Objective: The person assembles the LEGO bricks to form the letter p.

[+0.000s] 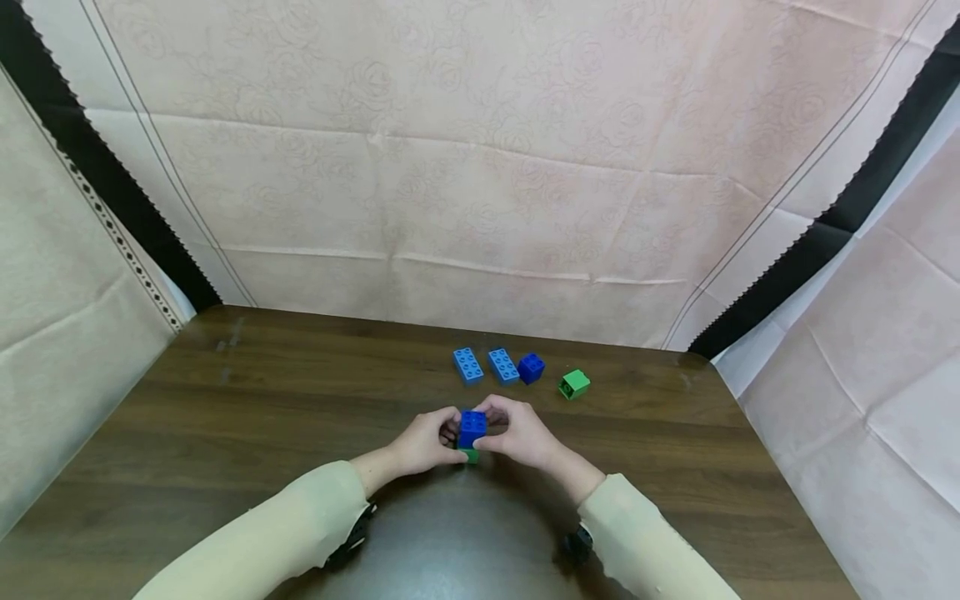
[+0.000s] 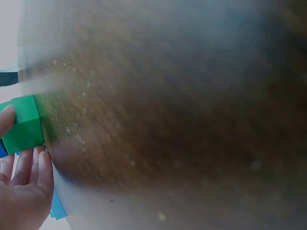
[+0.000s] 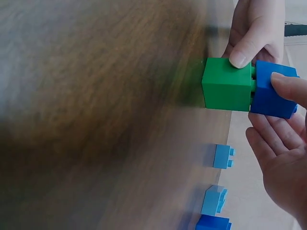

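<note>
Two bricks joined in a small upright stack, held near the middle of the table [image 1: 225, 467]: upper dark-blue brick [image 1: 472, 427], studs on top, over lower green brick [image 1: 470, 456]; right wrist view shows a narrow gap between them with green studs visible in it, i.e. not pressed fully together; whether the green base touches the tabletop, cannot tell. Left hand [image 1: 422, 442] pinches the lower green brick, thumb on its near face, other fingers close together at its far side; right hand [image 1: 527, 433] pinches the upper dark-blue brick, thumb on the near face, remaining fingers side by side behind, tips partly hidden. Beyond the hands, four loose pieces near the far edge, left to right: first light-blue brick [image 1: 468, 366], second light-blue brick [image 1: 503, 366], loose dark-blue brick [image 1: 531, 368] just beside the second, loose green brick [image 1: 574, 384] a little apart and nearer the person; both light-blue bricks longer than wide, studs up. Both sleeves pale; black device at left wrist [image 1: 352, 537], another black device at right wrist [image 1: 579, 543]; behind the table, pale rose-patterned cloth [image 1: 450, 167], creased.
</note>
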A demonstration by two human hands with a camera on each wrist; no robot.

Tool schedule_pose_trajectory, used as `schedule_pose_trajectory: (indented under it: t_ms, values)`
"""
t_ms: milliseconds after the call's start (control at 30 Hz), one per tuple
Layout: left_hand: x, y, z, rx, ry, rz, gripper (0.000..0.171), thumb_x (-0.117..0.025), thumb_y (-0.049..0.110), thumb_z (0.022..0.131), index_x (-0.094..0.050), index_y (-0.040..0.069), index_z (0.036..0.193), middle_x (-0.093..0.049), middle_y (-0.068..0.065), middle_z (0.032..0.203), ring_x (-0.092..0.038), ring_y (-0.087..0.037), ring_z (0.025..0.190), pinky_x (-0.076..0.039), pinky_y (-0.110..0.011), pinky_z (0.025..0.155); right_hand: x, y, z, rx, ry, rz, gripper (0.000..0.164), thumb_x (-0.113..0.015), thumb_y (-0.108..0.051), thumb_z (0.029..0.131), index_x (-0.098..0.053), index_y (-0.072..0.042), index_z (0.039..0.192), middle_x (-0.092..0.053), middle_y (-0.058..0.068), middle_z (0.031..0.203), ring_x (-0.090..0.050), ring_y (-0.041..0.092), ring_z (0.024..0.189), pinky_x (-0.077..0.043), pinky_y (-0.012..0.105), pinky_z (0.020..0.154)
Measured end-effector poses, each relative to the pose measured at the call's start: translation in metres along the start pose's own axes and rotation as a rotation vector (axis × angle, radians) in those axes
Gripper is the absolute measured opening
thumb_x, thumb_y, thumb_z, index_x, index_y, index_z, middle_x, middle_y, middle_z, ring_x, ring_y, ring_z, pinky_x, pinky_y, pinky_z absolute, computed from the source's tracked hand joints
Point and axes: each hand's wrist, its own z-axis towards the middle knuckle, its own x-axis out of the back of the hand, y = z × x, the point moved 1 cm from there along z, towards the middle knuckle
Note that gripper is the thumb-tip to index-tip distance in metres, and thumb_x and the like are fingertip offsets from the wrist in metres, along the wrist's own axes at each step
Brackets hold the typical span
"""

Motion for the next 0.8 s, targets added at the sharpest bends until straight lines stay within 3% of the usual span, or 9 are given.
schedule_pose_trajectory:
  t_ms: [300,800]
  values:
    - [-0.0014,-0.0004,-0.0006,0.005,0.004,0.009,0.031,-0.076,0.012,0.077,-0.052,0.005,0.096,-0.062,-0.006,0.093,-0.057,-0.014,0.086,-0.053,-0.03,0.076,-0.0018,0.0034,-0.0026,0.025,-0.001,-0.042,0.03,-0.072,-0.014,0.081,-0.059,-0.014,0.108,-0.067,0.004,0.103,-0.061,0.021,0.1,-0.049,0.046,0.093]
    - [-0.0001,0.0006,-0.002,-0.001,0.007,0.004,0.03,-0.076,0.011,0.077,-0.052,0.006,0.095,-0.062,-0.007,0.093,-0.057,-0.015,0.086,-0.054,-0.031,0.078,-0.0034,0.0006,-0.0033,0.063,0.013,-0.097,0.03,-0.073,-0.011,0.08,-0.059,-0.013,0.107,-0.068,0.004,0.102,-0.061,0.018,0.097,-0.051,0.042,0.09]
